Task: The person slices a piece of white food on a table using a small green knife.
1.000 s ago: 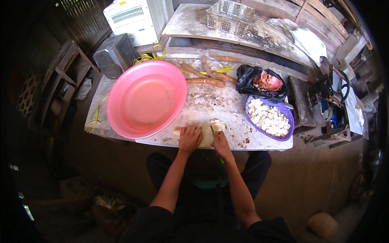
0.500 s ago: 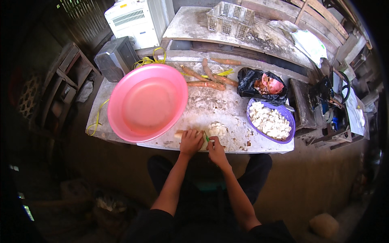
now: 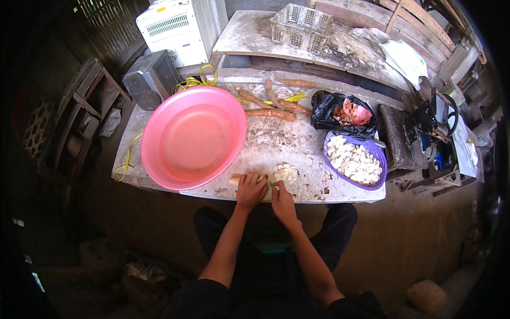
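My left hand point(image 3: 252, 190) is closed over a peeled cassava root point(image 3: 234, 181) lying at the table's front edge. The pale root sticks out on the hand's left side. Close by on the right, my right hand point(image 3: 282, 201) grips a small knife point(image 3: 271, 184) with a green handle. Its blade is mostly hidden at the root's right end. Just beyond the knife lies a little heap of white cassava slices point(image 3: 286, 171). More cut white pieces point(image 3: 355, 159) fill a purple basin point(image 3: 370, 186) farther right.
A big pink basin point(image 3: 194, 138) stands left of my hands. Several unpeeled cassava roots point(image 3: 271, 114) lie toward the back, beside yellow cord point(image 3: 199, 81). A black plastic bag point(image 3: 323, 112) with peelings sits behind the purple basin. A plastic crate point(image 3: 300, 27) rests on the rear bench.
My right hand with the knife has shifted slightly left, closer to my left hand. The left hand keeps its hold on the cassava root.
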`<state>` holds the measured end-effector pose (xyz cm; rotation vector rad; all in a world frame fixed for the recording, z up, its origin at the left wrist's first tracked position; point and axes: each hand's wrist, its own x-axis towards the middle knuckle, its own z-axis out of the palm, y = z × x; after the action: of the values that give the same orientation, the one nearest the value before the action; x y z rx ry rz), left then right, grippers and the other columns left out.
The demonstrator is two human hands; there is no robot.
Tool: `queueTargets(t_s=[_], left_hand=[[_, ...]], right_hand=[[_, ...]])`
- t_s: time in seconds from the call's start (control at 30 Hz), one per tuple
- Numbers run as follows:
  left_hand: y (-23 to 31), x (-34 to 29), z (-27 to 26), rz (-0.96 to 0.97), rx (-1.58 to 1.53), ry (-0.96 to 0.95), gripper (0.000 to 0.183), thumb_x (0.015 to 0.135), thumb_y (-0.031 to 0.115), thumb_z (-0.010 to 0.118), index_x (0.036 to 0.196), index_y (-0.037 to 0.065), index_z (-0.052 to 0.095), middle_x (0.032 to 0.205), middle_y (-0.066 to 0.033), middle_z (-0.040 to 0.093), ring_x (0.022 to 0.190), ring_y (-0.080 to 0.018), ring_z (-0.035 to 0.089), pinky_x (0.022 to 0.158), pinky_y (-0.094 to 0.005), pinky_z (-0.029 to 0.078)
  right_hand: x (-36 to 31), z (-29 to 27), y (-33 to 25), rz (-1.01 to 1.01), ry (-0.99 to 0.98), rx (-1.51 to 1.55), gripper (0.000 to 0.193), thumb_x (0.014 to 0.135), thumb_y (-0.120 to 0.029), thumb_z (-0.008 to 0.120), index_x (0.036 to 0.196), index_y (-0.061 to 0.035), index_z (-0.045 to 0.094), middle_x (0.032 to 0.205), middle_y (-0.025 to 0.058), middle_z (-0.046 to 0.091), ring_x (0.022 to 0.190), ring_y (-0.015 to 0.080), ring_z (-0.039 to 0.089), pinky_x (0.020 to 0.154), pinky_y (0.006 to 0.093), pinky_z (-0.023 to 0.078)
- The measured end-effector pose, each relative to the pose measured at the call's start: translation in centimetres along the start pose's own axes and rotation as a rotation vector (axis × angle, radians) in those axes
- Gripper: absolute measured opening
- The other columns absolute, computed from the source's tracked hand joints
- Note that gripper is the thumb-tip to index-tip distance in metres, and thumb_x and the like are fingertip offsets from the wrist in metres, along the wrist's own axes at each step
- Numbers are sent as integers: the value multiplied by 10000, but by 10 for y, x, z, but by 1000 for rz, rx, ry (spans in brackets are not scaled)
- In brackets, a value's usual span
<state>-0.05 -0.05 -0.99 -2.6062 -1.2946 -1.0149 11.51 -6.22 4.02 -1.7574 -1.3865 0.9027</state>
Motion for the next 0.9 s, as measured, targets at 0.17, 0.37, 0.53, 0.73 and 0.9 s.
queueTargets(t_s=[0.17, 0.37, 0.53, 0.73, 0.9], left_hand=[[1, 1, -3, 7, 9, -12, 248, 680, 192, 573, 912, 105, 575, 764, -54, 459, 780, -207, 465, 712, -336, 371], [1, 1, -3, -1, 5, -30, 250, 681, 193, 572, 917, 110, 573, 767, -52, 458, 781, -206, 464, 713, -336, 369], [1, 1, -3, 7, -3, -24, 256, 675, 191, 581, 917, 106, 580, 776, -54, 467, 778, -208, 470, 709, -333, 370], [0, 0, -2, 6, -7, -26, 227, 690, 200, 565, 901, 116, 568, 757, -45, 450, 774, -199, 460, 701, -336, 359], [0, 0, -3, 10, -10, -23, 236, 686, 203, 569, 906, 115, 566, 756, -44, 449, 768, -198, 459, 700, -336, 360]], right_hand=[[-3, 2, -8, -5, 21, -89, 119, 851, -140, 389, 902, -36, 415, 666, 236, 528, 663, 419, 515, 562, 491, 372], [-4, 4, -7, -26, 47, -85, 92, 853, -126, 384, 875, -40, 410, 664, 234, 526, 670, 420, 515, 556, 492, 367], [-2, 0, -6, 3, 20, 6, 102, 850, -121, 396, 901, -39, 429, 646, 248, 524, 657, 432, 515, 542, 488, 372], [1, 0, -1, -81, 69, -30, 100, 847, -117, 421, 906, -43, 452, 560, 209, 494, 565, 373, 533, 485, 412, 367], [4, 0, 1, -21, 3, -80, 111, 854, -158, 397, 881, -58, 437, 662, 246, 535, 665, 427, 526, 544, 501, 382]])
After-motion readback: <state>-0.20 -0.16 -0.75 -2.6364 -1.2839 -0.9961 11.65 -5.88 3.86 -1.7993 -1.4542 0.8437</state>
